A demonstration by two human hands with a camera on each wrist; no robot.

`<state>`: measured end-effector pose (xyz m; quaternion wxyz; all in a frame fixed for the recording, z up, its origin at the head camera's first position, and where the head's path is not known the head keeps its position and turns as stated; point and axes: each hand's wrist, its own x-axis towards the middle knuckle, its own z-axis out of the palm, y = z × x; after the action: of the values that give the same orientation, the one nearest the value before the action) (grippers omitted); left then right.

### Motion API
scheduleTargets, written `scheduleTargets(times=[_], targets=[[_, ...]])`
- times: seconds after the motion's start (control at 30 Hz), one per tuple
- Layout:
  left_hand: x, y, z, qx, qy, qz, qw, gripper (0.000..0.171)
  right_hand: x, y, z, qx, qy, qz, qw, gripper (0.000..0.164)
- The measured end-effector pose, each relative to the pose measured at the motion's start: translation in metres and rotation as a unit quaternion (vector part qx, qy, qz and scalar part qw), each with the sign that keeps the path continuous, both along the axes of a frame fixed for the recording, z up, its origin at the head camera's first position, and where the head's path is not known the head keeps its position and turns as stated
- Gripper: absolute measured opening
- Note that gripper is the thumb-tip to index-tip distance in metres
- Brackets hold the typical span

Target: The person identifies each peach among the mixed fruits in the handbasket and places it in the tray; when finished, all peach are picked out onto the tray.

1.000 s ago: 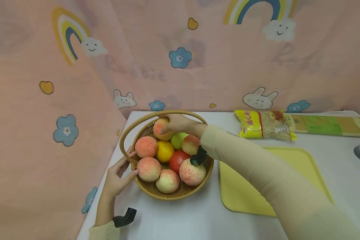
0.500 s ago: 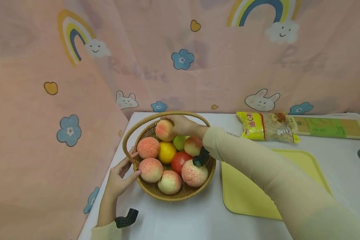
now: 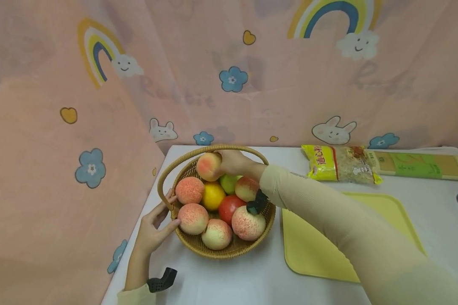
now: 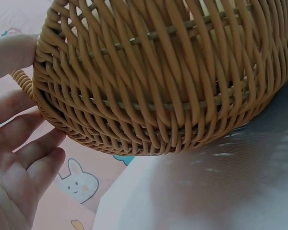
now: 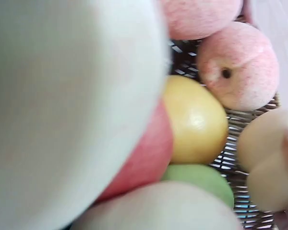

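The right hand (image 3: 233, 162) grasps a peach (image 3: 208, 166) at the far side of the basket (image 3: 221, 256), among other peaches (image 3: 193, 219), a yellow fruit (image 3: 212, 196), green fruit (image 3: 228, 183) and red fruit (image 3: 230, 208); the left hand (image 3: 152, 228), loosely spread, touches its left rim. Right lies a tray (image 3: 314, 241).

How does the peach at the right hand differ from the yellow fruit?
The peach is pale orange-pink; the yellow fruit is evenly yellow. The right hand holds the peach; no hand touches the yellow fruit. The peach is farther back in the basket than the yellow fruit. Both are roundish.
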<state>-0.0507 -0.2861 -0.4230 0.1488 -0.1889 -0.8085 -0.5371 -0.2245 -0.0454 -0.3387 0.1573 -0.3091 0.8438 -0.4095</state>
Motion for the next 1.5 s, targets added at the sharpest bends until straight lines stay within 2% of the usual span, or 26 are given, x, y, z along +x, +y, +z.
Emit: scheduleTargets(times=[0.13, 0.3, 0.4, 0.5, 0.63, 0.73, 0.9, 1.0, 1.17, 1.37, 1.5], targets=[[0.001, -0.001, -0.002, 0.001, -0.003, 0.001, 1.0, 0.059, 0.005, 0.001, 0.006, -0.007, -0.023, 0.005, 1.0, 0.052], [0.003, -0.002, -0.004, -0.002, -0.012, 0.01, 0.9999, 0.06, 0.014, 0.004, 0.018, 0.028, -0.033, 0.006, 0.999, 0.065], [0.004, -0.001, -0.005, 0.002, -0.009, 0.005, 0.9999, 0.06, 0.023, 0.011, 0.026, 0.026, -0.06, 0.004, 0.998, 0.071], [0.006, -0.002, -0.006, 0.006, -0.009, 0.002, 0.9999, 0.06, 0.034, 0.025, 0.033, 0.002, -0.082, 0.011, 0.997, 0.072], [0.007, -0.002, -0.005, -0.004, -0.011, 0.007, 0.9999, 0.06, 0.053, 0.046, 0.036, -0.047, -0.037, 0.042, 0.997, 0.07], [0.006, -0.003, -0.002, -0.004, -0.003, 0.002, 1.0, 0.059, 0.069, 0.063, 0.034, -0.105, -0.022, 0.064, 0.992, 0.067], [0.004, -0.004, 0.0, 0.002, -0.001, -0.005, 1.0, 0.059, 0.092, 0.096, 0.027, -0.166, -0.04, 0.069, 0.983, 0.067], [0.004, -0.004, 0.0, -0.002, -0.007, 0.003, 1.0, 0.059, 0.101, 0.119, 0.021, -0.178, -0.022, 0.052, 0.982, 0.068], [0.005, -0.005, -0.001, -0.005, -0.015, 0.009, 0.9998, 0.06, 0.107, 0.157, 0.003, -0.196, -0.01, 0.002, 0.981, 0.068], [0.005, -0.004, -0.001, 0.006, -0.029, 0.007, 0.9996, 0.06, 0.108, 0.2, -0.029, -0.19, 0.006, -0.108, 0.976, 0.068], [0.004, -0.002, -0.002, 0.001, -0.025, 0.01, 0.9996, 0.06, 0.105, 0.224, -0.055, -0.17, 0.014, -0.183, 0.968, 0.068]])
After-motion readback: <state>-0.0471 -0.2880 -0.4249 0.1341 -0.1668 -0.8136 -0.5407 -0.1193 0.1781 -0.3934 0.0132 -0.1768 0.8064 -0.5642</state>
